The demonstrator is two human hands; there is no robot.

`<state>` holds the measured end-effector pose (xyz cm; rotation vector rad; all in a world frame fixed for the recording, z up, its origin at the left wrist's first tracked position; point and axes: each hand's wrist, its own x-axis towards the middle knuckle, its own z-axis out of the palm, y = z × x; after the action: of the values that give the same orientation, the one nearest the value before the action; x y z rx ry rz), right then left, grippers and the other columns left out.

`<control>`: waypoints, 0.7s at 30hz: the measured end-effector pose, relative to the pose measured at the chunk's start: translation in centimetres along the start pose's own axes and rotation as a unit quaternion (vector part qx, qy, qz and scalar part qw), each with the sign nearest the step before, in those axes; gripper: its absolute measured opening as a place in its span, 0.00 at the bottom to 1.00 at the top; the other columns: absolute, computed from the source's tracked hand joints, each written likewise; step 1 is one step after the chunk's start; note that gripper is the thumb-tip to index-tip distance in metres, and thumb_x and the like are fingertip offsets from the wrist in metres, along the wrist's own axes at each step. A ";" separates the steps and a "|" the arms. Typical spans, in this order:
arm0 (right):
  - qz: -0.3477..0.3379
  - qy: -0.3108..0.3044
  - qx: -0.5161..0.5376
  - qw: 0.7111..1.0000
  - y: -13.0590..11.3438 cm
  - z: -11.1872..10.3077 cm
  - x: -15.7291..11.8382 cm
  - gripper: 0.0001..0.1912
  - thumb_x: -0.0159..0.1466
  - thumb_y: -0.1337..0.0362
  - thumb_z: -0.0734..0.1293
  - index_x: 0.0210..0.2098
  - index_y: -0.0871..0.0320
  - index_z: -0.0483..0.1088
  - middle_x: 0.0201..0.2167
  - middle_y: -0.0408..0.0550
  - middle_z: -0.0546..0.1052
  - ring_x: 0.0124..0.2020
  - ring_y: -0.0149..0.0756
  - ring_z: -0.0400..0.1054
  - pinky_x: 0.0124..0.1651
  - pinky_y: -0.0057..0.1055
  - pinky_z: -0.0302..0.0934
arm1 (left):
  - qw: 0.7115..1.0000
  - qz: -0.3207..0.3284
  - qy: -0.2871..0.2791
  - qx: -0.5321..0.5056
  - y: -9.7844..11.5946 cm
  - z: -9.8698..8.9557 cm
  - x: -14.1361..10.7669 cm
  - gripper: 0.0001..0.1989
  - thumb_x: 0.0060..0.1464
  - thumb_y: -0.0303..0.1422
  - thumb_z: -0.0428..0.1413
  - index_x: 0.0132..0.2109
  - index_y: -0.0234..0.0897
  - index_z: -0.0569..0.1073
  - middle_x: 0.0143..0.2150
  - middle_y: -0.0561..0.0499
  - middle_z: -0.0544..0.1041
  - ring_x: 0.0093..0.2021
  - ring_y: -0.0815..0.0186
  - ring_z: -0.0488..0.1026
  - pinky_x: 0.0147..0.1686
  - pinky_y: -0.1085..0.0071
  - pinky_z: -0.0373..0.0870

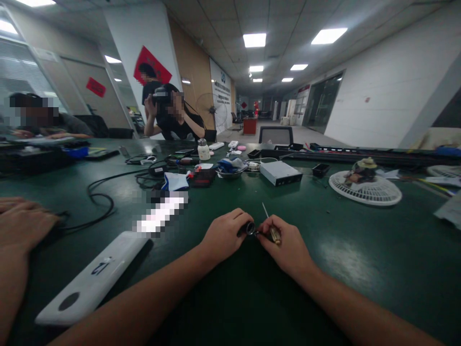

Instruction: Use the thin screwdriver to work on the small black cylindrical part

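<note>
Above the green table, my left hand [226, 233] is closed around a small dark cylinder [249, 228] whose round, ring-like end faces me. Close beside it on the right, my right hand [286, 242] holds a screwdriver [275, 235] with a yellowish handle. The screwdriver's thin shaft points up and away from me, off to the left. My right thumb and fingertip also pinch at something small and dark next to the cylinder's rim; its kind is too small to make out. The fingers hide most of the cylinder's body.
A long white device [95, 278] lies at left, near another person's hand [25, 223]. Further back are a black cable [95, 192], a grey box-shaped drive [281, 172], a bowl with blue cloth [230, 167], a white bottle [203, 150] and a white fan grille [364, 188]. People are across the table.
</note>
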<state>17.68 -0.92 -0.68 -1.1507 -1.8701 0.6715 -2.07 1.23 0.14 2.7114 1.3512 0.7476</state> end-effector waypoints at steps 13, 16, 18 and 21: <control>-0.008 0.023 -0.002 1.000 0.3 -0.2 -0.2 0.07 0.60 0.67 0.70 0.32 0.55 0.66 0.32 0.42 0.75 0.33 0.36 0.70 0.37 0.32 0.62 | 0.990 0.127 -0.054 -0.014 -0.3 -0.3 -0.3 0.14 0.59 0.30 0.56 0.52 0.40 0.72 0.46 0.50 0.76 0.45 0.65 0.73 0.43 0.70 0.70; 0.001 0.023 -0.006 1.000 0.2 -0.2 -0.1 0.07 0.60 0.67 0.70 0.32 0.55 0.66 0.30 0.41 0.74 0.31 0.35 0.69 0.35 0.31 0.61 | 0.990 0.127 -0.058 -0.010 -0.2 -0.3 -0.4 0.14 0.60 0.32 0.56 0.53 0.40 0.71 0.46 0.49 0.76 0.45 0.64 0.73 0.43 0.69 0.69; 0.006 0.024 -0.012 1.000 0.1 -0.2 -0.1 0.07 0.59 0.66 0.70 0.32 0.55 0.66 0.29 0.41 0.74 0.29 0.34 0.68 0.33 0.30 0.60 | 0.991 0.123 -0.056 -0.013 -0.1 -0.3 -0.4 0.14 0.59 0.32 0.56 0.53 0.41 0.71 0.46 0.50 0.76 0.45 0.64 0.73 0.43 0.69 0.69; 0.008 0.019 -0.011 1.000 -0.1 -0.2 -0.2 0.04 0.62 0.63 0.69 0.34 0.55 0.69 0.30 0.42 0.75 0.31 0.36 0.69 0.35 0.31 0.61 | 0.994 0.096 -0.045 -0.019 0.1 -0.3 -0.3 0.12 0.58 0.31 0.57 0.50 0.41 0.71 0.46 0.51 0.75 0.45 0.64 0.73 0.42 0.69 0.68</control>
<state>17.84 -1.09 -0.60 -1.1859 -1.8416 0.6350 -2.29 0.95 0.32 2.8347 1.0581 0.6467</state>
